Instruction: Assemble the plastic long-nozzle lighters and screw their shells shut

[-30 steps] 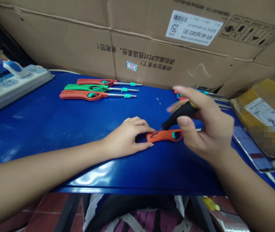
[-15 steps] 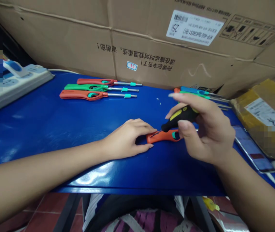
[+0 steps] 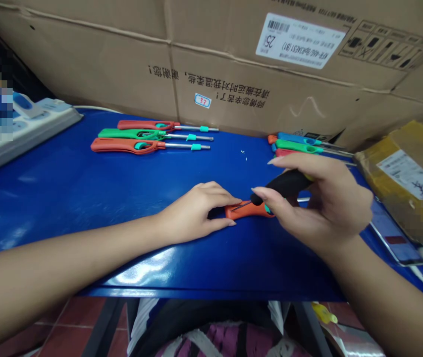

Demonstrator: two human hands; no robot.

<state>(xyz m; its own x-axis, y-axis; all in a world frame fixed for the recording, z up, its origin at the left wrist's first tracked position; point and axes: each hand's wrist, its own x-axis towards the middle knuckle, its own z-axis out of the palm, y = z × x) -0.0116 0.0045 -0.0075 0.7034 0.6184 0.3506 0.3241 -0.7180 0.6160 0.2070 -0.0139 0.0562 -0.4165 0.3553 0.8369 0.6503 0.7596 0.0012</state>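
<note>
Clasping the screwdriver point(image 3: 284, 186), the right grip point(image 3: 328, 201) has twisted (left grip point(image 3: 196, 210) pinches the orange lighter point(image 3: 249, 211)).

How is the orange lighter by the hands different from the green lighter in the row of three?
The left hand holds the orange lighter; no hand touches the green lighter. The right hand hides part of the orange lighter's tube; the green lighter's tube shows plainly. Both lie on the blue table.

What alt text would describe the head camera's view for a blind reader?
A person's left hand holds an orange plastic lighter on a blue table while the right hand angles a black-handled screwdriver to its end. Behind are more long-necked lighters and a brown cardboard box.
</note>
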